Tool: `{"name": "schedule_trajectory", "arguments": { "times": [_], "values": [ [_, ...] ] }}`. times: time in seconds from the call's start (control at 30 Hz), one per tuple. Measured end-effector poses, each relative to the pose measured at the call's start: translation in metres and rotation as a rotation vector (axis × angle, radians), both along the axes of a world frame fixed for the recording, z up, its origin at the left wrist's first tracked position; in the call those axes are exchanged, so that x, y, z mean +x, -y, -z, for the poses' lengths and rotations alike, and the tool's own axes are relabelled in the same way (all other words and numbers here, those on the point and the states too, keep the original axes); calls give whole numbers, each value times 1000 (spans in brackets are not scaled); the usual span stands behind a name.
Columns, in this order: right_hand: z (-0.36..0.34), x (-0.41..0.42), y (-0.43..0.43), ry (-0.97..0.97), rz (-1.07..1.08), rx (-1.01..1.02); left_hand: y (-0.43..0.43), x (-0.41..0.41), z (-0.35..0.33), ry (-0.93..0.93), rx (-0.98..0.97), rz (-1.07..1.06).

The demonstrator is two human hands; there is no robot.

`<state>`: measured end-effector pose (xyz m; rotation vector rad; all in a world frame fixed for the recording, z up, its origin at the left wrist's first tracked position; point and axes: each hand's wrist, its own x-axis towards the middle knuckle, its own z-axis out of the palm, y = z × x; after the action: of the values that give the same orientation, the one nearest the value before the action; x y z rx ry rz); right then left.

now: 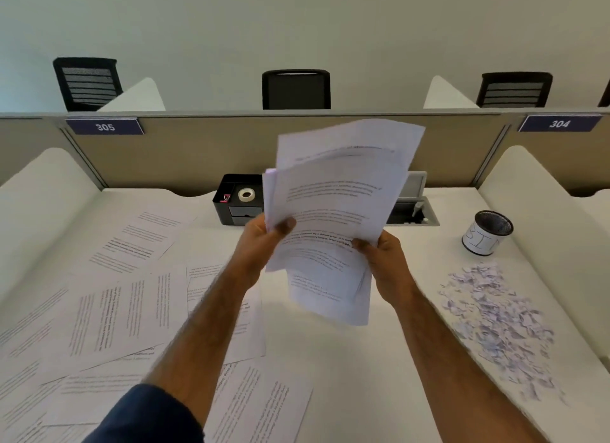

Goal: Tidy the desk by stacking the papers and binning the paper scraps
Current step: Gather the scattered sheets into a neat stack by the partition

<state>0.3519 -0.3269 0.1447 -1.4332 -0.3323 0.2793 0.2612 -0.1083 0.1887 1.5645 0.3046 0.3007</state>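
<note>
From the head camera: one sheaf of papers [336,195] is held up off the surface [379,376], over its middle. The left grip [264,241] is clamped on its left edge with the thumb on the printed face, and the right grip [383,261] is pinched on its right edge. The sheaf's long axis runs nearly upright, its top leaning toward the far right and its printed side facing the camera; the sheets are fanned and uneven. At least seven loose sheets [125,310] lie overlapping at mixed angles across the left half and near edge; an exact count cannot be made. One heap of paper scraps [498,320] spreads along the right edge, and one mesh cup [488,233] with a handwritten label stands just beyond it. One black organiser [236,205] holding one tape roll [246,195] sits at the far edge, partly behind the sheaf. The surface is white, closed off by a beige partition [198,152] bearing two number plates, 305 [105,127] and 304 [559,124]. Three black chairs [296,89] stand behind it before a pale wall.
</note>
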Motion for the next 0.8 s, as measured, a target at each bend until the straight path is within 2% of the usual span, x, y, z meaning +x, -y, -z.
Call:
{"name": "schedule_trajectory", "arguments": {
  "times": [0.1, 0.27, 0.4, 0.5, 0.8],
  "values": [
    [2, -2, -2, 19, 2, -83, 3, -1, 21, -118, 46, -72],
    [8, -7, -9, 75, 89, -154, 28, -5, 33, -12, 85, -185],
    [10, -13, -11, 64, 127, -136, 44, -5, 45, 64, 78, -228],
    [8, -15, -11, 83, 100, -137, 49, -3, 52, 51, 44, -219],
    [19, -13, -3, 32, 139, -236, 51, -1, 79, -46, 114, -228]
  ]
}}
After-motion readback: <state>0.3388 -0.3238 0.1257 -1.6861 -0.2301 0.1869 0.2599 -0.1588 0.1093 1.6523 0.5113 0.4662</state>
